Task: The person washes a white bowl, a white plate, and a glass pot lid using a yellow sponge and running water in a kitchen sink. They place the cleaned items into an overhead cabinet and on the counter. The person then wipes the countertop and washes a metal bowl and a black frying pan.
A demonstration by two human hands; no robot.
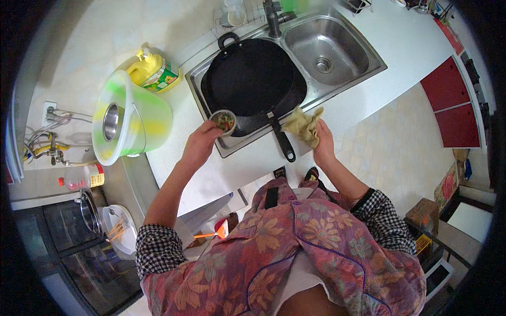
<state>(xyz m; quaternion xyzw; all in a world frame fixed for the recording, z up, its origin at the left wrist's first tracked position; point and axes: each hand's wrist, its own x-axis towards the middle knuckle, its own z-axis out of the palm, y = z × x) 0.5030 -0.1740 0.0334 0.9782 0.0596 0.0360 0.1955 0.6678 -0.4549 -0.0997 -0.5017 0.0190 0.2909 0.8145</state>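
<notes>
My left hand grips the rim of a small round strainer cup with bits of food scraps in it, held over the near left edge of the sink. In my right hand hangs a crumpled tan cloth, just right of a black pan handle. A large black flat pan with a loop handle at its far side covers the left basin. Dark cookware shows beneath it; how the pieces are stacked is partly hidden.
Right of the pan lies the bare steel basin with its drain, beside a dark faucet. To the left stand a translucent bucket with a metal cup and a yellow detergent jug. Red cabinets are at right.
</notes>
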